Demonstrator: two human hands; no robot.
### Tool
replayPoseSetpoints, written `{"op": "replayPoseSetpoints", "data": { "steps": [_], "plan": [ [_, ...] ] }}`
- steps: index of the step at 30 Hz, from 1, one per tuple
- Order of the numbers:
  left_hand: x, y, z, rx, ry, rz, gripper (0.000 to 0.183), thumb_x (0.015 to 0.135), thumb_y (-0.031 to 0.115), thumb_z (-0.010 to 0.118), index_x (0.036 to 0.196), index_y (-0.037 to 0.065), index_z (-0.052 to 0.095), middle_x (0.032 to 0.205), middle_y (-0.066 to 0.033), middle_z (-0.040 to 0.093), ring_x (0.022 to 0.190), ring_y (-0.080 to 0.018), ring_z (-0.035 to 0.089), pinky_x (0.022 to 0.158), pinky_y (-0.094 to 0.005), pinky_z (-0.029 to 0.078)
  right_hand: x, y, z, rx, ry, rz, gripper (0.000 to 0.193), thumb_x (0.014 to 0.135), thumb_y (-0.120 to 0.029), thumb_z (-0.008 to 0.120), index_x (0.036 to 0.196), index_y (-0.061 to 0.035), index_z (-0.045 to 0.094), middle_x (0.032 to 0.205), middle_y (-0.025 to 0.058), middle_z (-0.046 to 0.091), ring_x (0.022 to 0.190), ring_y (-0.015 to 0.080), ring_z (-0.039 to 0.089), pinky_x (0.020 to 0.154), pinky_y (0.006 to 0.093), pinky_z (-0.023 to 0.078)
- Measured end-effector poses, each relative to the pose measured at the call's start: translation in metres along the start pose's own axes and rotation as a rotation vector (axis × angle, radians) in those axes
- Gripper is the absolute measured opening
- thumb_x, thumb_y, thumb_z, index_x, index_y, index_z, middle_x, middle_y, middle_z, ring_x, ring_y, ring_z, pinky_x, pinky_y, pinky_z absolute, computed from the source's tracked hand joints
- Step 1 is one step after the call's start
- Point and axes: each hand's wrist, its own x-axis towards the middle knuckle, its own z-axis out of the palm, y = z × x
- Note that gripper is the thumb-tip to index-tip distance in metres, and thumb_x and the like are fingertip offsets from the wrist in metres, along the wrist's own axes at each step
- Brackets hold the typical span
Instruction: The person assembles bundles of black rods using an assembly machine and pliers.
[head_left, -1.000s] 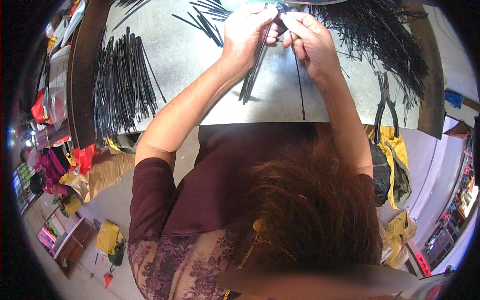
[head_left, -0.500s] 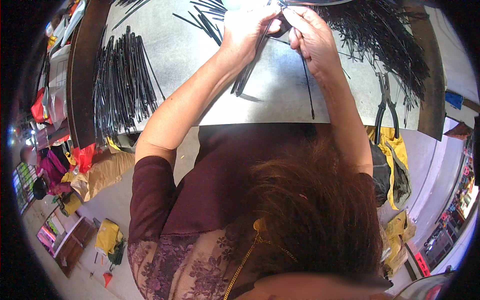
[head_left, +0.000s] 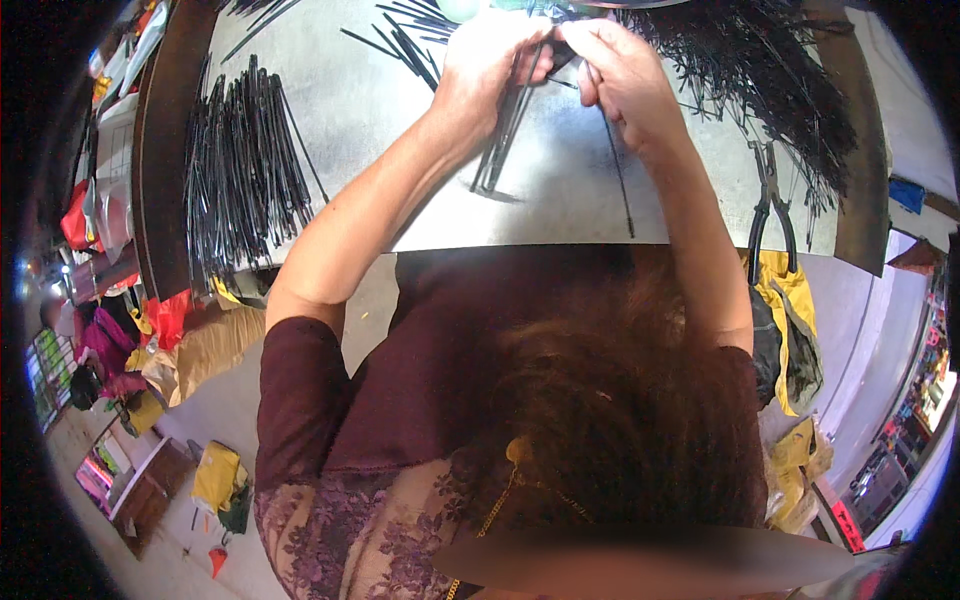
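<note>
Both hands meet at the far middle of the pale tabletop (head_left: 560,215). My left hand (head_left: 485,65) is closed round a few thin black rods (head_left: 497,150), whose near ends slant down towards me. My right hand (head_left: 628,80) pinches at the upper end of the work beside the left fingertips. From under the right hand a thinner black rod (head_left: 619,180) with a thicker tip hangs towards the table edge. Exactly what lies between the fingertips is too small and partly hidden.
At left lies a thick row of black rods (head_left: 250,170). Several loose rods (head_left: 408,50) lie beyond my left hand. A tangled heap of thin black rods (head_left: 765,80) covers the far right. Dark-handled pliers (head_left: 768,205) rest at the right front edge, above a yellow bag (head_left: 780,290).
Both hands have shifted slightly, staying together at the fingertips. The rods in my left hand have tilted a little more upright, and the thin rod by the right hand has swung slightly right.
</note>
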Motion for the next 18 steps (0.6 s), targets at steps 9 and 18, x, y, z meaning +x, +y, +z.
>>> {"op": "replayPoseSetpoints", "data": {
  "steps": [9,18],
  "plan": [
    [-0.006,-0.005,-0.003,-0.185,-0.08,-0.033,0.007,0.088,0.007,0.065,0.086,0.002,0.061,0.072,-0.0074,0.062,0.061,-0.0155,0.059,0.057,-0.0263,0.048,-0.01,0.014,0.004,0.277,0.024,0.014,0.023,0.101,-0.025,0.055,0.106,-0.0037,0.061,0.058,-0.0049,0.046,0.042,0.0013,0.034,0.038,0.0174,0.022],
    [-0.001,-0.006,0.0,-0.212,-0.104,0.159,0.009,0.087,0.006,0.067,0.084,0.003,0.059,0.074,-0.0092,0.064,0.063,-0.0169,0.062,0.058,-0.0269,0.05,-0.005,0.007,-0.002,0.237,-0.037,-0.065,0.022,0.102,-0.025,0.053,0.104,-0.004,0.062,0.058,-0.0039,0.047,0.042,0.0012,0.034,0.039,0.0169,0.023]
  ]
}}
